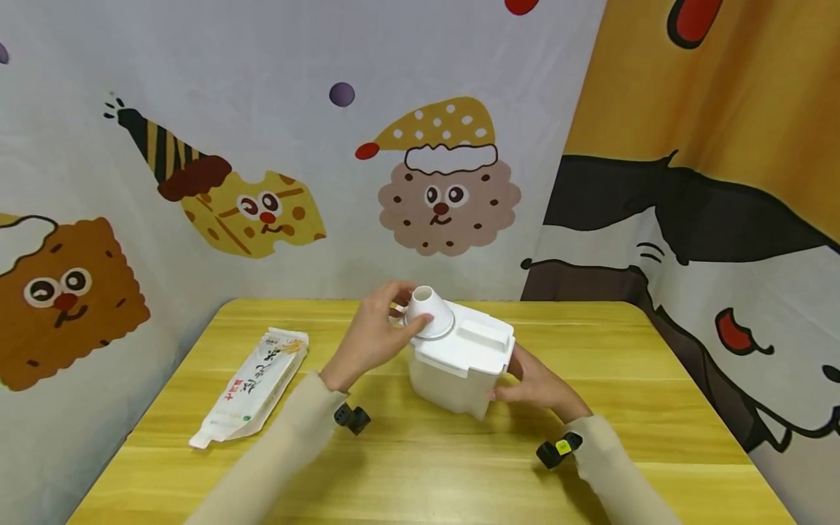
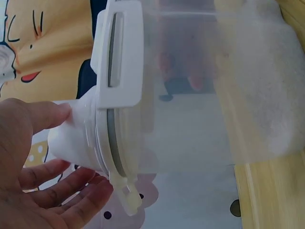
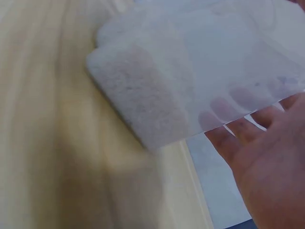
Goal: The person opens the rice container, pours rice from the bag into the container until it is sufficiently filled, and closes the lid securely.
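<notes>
A translucent storage container with a white lid is near the middle of the table, some pale grains lying in its bottom. On the lid's left end stands a white cone-shaped cap with a round opening at its top. My left hand pinches this cap, thumb on the near side and fingers round the far side. At the container's right end my right hand grips the body, thumb at the near corner; its fingers press the far wall and show through the plastic in the right wrist view.
A mostly flattened white packet with printed characters lies on the left of the wooden table. Behind the table hangs a cloth with cartoon figures. Small black cameras sit on both wrists.
</notes>
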The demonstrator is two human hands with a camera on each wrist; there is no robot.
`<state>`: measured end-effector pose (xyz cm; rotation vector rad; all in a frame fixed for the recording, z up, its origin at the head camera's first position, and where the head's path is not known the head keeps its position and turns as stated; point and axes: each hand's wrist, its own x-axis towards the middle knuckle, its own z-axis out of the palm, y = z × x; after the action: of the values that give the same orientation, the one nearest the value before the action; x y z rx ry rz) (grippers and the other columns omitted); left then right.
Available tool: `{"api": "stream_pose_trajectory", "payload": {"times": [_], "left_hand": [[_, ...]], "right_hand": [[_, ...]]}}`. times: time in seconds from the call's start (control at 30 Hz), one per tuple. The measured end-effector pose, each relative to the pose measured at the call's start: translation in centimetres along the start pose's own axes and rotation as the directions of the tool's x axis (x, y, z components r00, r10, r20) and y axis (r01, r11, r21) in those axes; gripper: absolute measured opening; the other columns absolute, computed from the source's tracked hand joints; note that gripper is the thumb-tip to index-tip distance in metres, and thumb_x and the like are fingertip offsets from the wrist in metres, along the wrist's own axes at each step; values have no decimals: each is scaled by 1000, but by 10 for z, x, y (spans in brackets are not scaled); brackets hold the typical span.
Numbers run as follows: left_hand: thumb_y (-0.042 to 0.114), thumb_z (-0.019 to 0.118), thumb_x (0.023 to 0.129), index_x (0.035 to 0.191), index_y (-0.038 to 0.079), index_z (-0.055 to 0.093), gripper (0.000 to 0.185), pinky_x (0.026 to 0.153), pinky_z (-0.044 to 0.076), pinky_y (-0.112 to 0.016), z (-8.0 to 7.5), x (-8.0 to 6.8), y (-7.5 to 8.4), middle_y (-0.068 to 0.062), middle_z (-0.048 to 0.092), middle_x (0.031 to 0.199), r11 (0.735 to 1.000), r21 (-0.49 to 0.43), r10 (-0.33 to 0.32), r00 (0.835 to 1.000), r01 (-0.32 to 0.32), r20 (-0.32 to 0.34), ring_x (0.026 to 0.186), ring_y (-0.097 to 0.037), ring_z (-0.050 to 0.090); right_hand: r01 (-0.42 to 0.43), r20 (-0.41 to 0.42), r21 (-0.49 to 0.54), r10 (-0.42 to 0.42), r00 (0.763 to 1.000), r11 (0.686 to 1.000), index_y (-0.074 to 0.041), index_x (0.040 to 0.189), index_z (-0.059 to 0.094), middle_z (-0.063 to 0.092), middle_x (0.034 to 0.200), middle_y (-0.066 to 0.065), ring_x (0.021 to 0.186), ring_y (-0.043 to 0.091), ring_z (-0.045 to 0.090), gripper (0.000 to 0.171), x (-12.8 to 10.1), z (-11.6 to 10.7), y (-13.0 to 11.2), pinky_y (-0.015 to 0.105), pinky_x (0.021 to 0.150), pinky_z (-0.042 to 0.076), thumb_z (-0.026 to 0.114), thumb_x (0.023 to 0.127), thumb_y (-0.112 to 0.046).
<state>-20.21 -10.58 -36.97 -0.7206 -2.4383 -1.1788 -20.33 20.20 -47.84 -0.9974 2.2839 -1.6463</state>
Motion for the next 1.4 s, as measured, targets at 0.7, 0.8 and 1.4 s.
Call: {"api": "stream_pose_trajectory", "payload": {"times": [0.7,0.8,1.4], "left_hand": [[21,76,94,134,16,66,42,94,60,-35,-14,13,-16,-2,71,125,985,-162,-28,980,61,198,109,-19,68],[22,78,93,132,15,67,41,92,60,-36,-14,12,-15,-2,71,123,985,-167,-22,983,54,185,107,-19,70],[31,86,85,115,14,68,38,78,63,-31,-4,-6,4,-1,73,105,996,-83,-40,999,43,30,92,-16,71]], "right_hand": [[-60,-252,-171,15,968,983,-34,157,33,56,147,-6,132,9,55,98,-16,20,-1,39,106,52,91,79,-25],[-62,-238,-167,20,971,984,-34,157,32,54,149,-6,132,9,54,99,-16,15,0,37,107,51,90,79,-22],[-23,-152,-69,13,988,997,-28,162,27,46,156,5,137,3,47,97,-2,-4,9,34,114,39,69,80,1]]}}
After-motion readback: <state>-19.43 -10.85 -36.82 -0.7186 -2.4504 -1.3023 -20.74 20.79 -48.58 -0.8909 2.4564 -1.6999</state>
